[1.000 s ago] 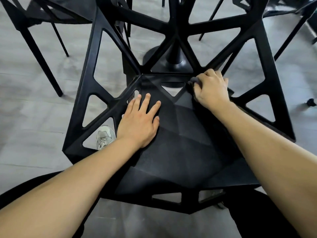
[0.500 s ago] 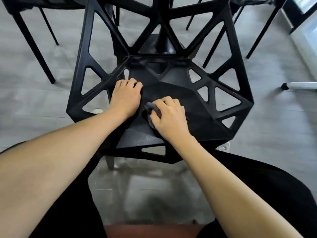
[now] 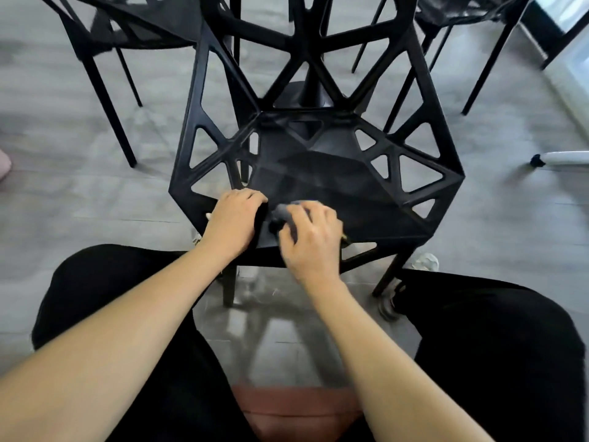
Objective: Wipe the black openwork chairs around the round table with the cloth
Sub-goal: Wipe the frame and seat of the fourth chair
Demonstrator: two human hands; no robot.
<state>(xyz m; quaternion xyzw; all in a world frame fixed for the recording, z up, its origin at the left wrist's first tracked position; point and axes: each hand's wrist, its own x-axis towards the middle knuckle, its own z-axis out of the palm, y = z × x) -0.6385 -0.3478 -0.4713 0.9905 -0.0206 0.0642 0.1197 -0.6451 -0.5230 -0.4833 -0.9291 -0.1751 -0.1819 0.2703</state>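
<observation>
On the chair (image 3: pixel 318 173) seat's front edge, right hand (image 3: pixel 310 237) clutching cloth (image 3: pixel 282 215), left hand (image 3: pixel 234 218) curled gripping beside it.

Faceted black plastic openwork chair (image 3: pixel 318 173): seat centre and right half bare, open to a passing hand. Front-left edge occupied by left hand (image 3: pixel 234 220) and right hand (image 3: pixel 310 236), the latter closed on a dark grey crumpled cloth (image 3: pixel 282 213). Backrest struts wall off the far side; black table pedestal (image 3: pixel 302 94) close behind.
</observation>
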